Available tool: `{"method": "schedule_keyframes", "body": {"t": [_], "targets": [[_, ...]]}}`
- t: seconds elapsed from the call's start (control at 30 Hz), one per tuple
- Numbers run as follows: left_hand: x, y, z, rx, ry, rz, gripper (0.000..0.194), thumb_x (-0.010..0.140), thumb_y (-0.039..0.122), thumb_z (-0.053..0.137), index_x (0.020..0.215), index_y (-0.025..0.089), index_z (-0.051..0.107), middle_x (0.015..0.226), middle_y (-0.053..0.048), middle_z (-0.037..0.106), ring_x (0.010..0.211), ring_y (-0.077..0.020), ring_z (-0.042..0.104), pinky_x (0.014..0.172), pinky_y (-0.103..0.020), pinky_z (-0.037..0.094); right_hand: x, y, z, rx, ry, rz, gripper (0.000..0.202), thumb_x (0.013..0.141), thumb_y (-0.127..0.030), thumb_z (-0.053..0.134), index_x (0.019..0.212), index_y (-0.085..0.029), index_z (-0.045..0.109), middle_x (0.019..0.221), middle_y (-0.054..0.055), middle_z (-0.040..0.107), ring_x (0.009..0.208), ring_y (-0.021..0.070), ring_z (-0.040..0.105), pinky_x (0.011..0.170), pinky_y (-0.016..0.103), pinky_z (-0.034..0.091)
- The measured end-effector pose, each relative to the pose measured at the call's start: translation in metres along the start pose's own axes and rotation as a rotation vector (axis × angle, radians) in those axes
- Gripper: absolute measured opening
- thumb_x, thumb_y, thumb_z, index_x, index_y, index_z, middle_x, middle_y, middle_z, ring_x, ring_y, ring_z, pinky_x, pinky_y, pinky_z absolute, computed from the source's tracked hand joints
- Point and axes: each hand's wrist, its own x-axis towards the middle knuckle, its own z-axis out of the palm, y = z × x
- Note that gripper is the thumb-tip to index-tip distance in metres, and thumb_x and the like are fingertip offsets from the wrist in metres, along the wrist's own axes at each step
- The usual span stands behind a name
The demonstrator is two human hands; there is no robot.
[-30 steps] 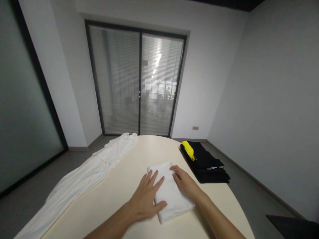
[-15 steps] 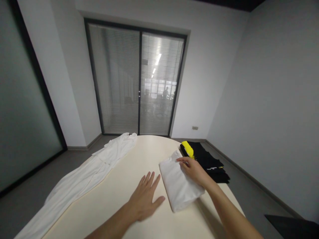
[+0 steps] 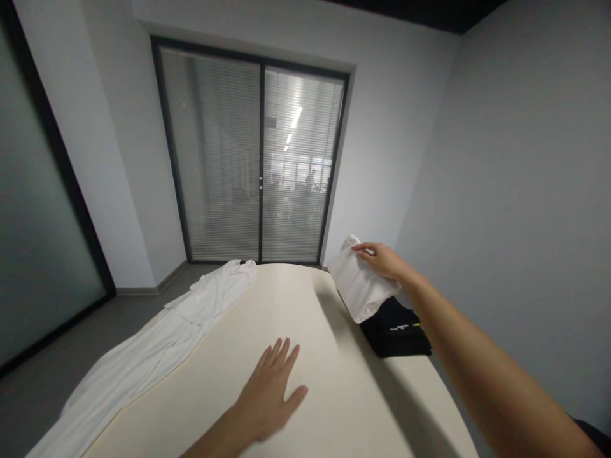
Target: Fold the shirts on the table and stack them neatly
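Note:
Pinched in my right hand [image 3: 379, 259] is a folded white garment [image 3: 359, 283], likely a shirt. It is raised above the right side of the table, tilted, and partly covers a stack of folded black clothes [image 3: 398, 340]. Only the near part of that stack shows, with small white and yellow marks. My left hand [image 3: 270, 388] is over the middle of the table with fingers spread and nothing in it. Whether its palm touches the top I cannot tell. More white clothing [image 3: 181, 331] lies in a long, loose spread along the left edge.
The cream table [image 3: 286, 305] has a rounded far edge. Beyond it stands a glass partition with blinds [image 3: 258, 165]. A grey wall [image 3: 515, 191] rises on the right, and a frosted glass panel [image 3: 38, 191] on the left.
My right hand has lifted the folded white garment off the table, moving it up, away and right over the black stack. The yellow patch there is now mostly hidden. My left hand stays nearly in place.

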Motion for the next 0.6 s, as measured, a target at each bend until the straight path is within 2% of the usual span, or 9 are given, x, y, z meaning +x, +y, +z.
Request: {"method": "schedule_keyframes", "body": {"t": [0.13,0.3,0.4,0.5,0.6], "targets": [[0.001,0.000,0.000,-0.006,-0.012,-0.010,0.077,0.097,0.067,0.027,0.159,0.022,0.018,0.165,-0.007,0.007,0.153,-0.0265,0.001,0.125,-0.049,0.009,0.016,0.010,-0.016,0.048,0.036,0.013,0.034,0.094,-0.029,0.051,0.119,-0.018,0.071,0.108,0.007,0.074,0.097,0.0214,0.067,0.093,0.031,0.047],[0.002,-0.002,0.003,-0.007,-0.016,-0.006,0.078,0.097,0.069,0.026,0.159,0.023,0.016,0.165,-0.005,0.006,0.153,-0.0267,0.001,0.125,-0.051,0.009,0.023,0.029,-0.015,0.113,0.036,0.075,0.035,0.093,-0.030,0.053,0.120,-0.018,0.071,0.108,0.007,0.074,0.096,0.0213,0.067,0.092,0.032,0.048],[0.004,-0.003,0.004,0.000,-0.021,-0.013,0.077,0.097,0.068,0.028,0.159,0.024,0.017,0.165,-0.005,0.006,0.153,-0.0269,0.000,0.125,-0.051,0.009,0.025,0.046,-0.008,0.183,0.011,0.095,0.037,0.093,-0.032,0.052,0.122,-0.018,0.070,0.110,0.007,0.073,0.096,0.0203,0.066,0.094,0.032,0.048],[0.005,-0.002,0.002,0.014,-0.045,-0.024,0.077,0.097,0.067,0.029,0.159,0.023,0.017,0.165,-0.005,0.005,0.152,-0.0268,0.000,0.125,-0.051,0.008,0.025,0.072,0.004,0.230,0.001,0.057,0.038,0.093,-0.033,0.051,0.123,-0.017,0.069,0.113,0.007,0.072,0.099,0.0191,0.066,0.093,0.031,0.049],[0.005,-0.001,0.000,0.016,-0.062,-0.031,0.077,0.097,0.066,0.029,0.159,0.022,0.017,0.165,-0.005,0.004,0.152,-0.0271,0.000,0.125,-0.051,0.008,0.018,0.108,0.025,0.158,-0.028,0.063,0.036,0.091,-0.031,0.054,0.116,-0.014,0.073,0.101,0.010,0.075,0.088,0.0187,0.067,0.085,0.029,0.050]]}}
